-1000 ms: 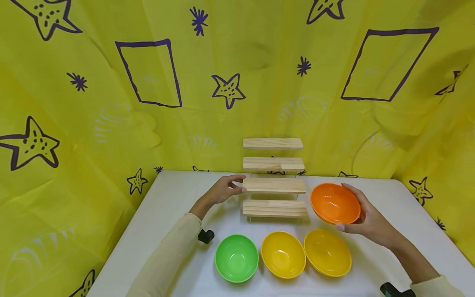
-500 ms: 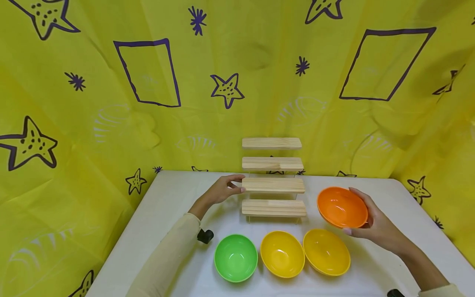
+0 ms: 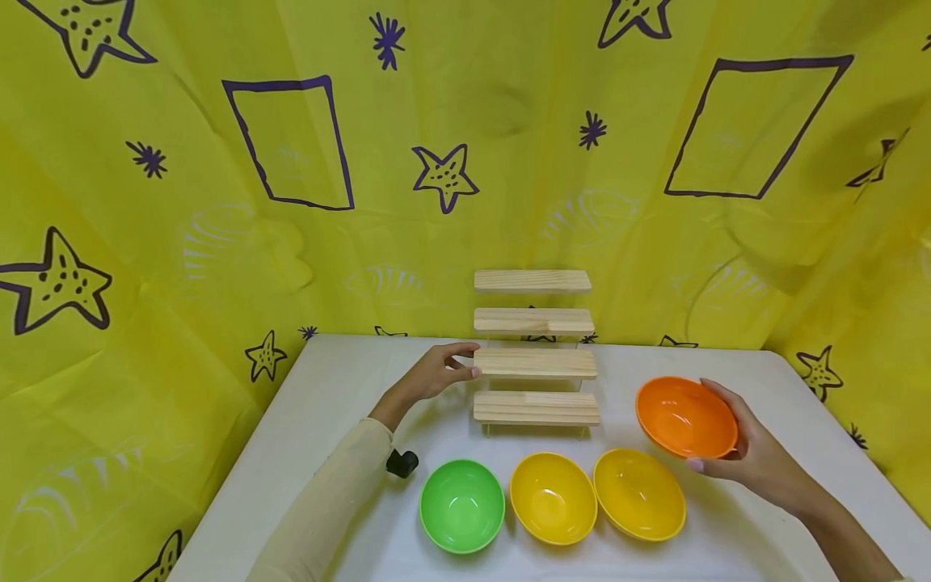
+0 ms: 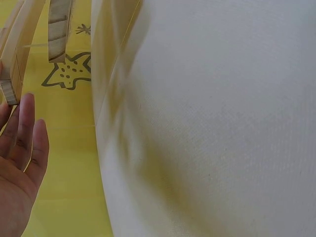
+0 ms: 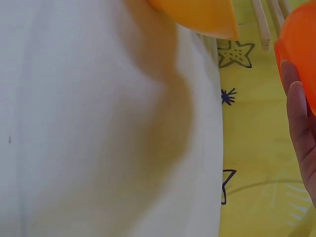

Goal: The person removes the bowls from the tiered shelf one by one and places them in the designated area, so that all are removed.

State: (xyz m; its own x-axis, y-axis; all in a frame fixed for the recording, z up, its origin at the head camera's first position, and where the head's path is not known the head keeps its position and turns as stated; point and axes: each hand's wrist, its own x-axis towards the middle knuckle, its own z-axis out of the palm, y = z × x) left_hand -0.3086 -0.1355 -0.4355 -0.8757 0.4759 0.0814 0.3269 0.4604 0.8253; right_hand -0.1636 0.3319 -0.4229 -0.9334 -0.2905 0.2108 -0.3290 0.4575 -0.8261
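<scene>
My right hand [image 3: 760,465] holds an orange bowl [image 3: 685,416] by its right side, thumb at the near rim and fingers behind; it is up off the table, its opening tilted towards me. In the right wrist view, fingers [image 5: 298,118] lie along the outside of the bowl [image 5: 301,44]. My left hand [image 3: 434,372] pinches the left end of a board on a stepped wooden display stand [image 3: 537,408], second step from the front. The left wrist view has the fingers [image 4: 39,148] by that board's end [image 4: 10,91], the other fingers held out loosely.
Along the front stand a green bowl [image 3: 462,507], a yellow bowl [image 3: 554,499] and a second, tilted yellow bowl [image 3: 640,495], side by side. They are on a white table [image 3: 291,453]. A yellow printed cloth [image 3: 509,226] hangs behind and at both sides.
My right hand has moved rightwards and a little nearer to me with the orange bowl, away from the stand. My left hand stays at the board, and the other bowls have not moved.
</scene>
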